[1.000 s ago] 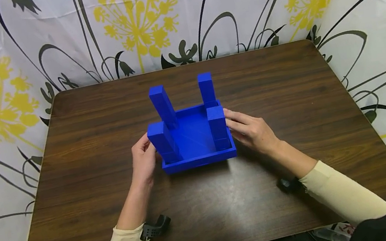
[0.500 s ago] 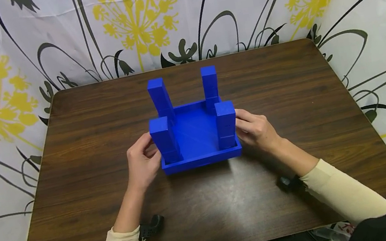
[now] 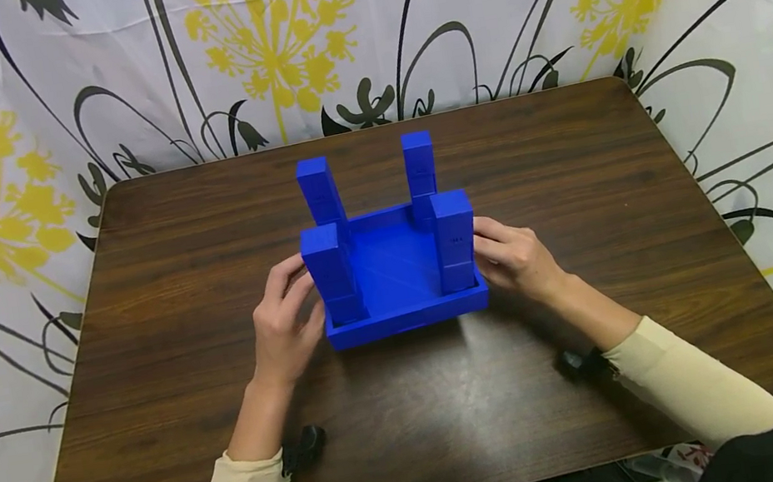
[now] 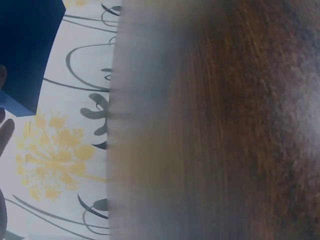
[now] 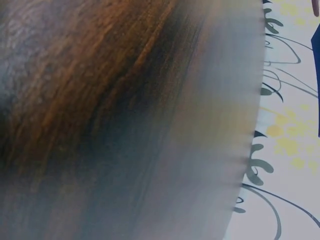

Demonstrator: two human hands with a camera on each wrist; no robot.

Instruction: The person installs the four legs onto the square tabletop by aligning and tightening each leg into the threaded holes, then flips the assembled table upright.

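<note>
Between my two hands is a blue square piece shaped like a shallow tray (image 3: pixel 396 256) with a low rim and a tall stepped post at each corner. My left hand (image 3: pixel 281 329) grips its left side, beside the front left post (image 3: pixel 331 275); the fingertips are partly hidden behind the piece. On the opposite side my right hand (image 3: pixel 518 254) holds it near the front right post (image 3: pixel 454 239), fingertips also hidden. In the left wrist view a dark blue part (image 4: pixel 27 55) shows at the upper left with fingers (image 4: pixel 5 135) beside it. Only a blue sliver (image 5: pixel 316 75) appears in the right wrist view.
A brown wood-grain table (image 3: pixel 183 442) lies beneath the piece. Behind it hangs a white curtain (image 3: pixel 128 46) with yellow flowers and grey stems. Dark straps (image 3: pixel 303 448) are on both wrists. Some cables and clear items (image 3: pixel 666 471) lie below the front right edge.
The blue piece has shifted slightly right and looks larger. Its front posts now show more of their front faces, so its tilt has changed. Both hands have kept hold of it.
</note>
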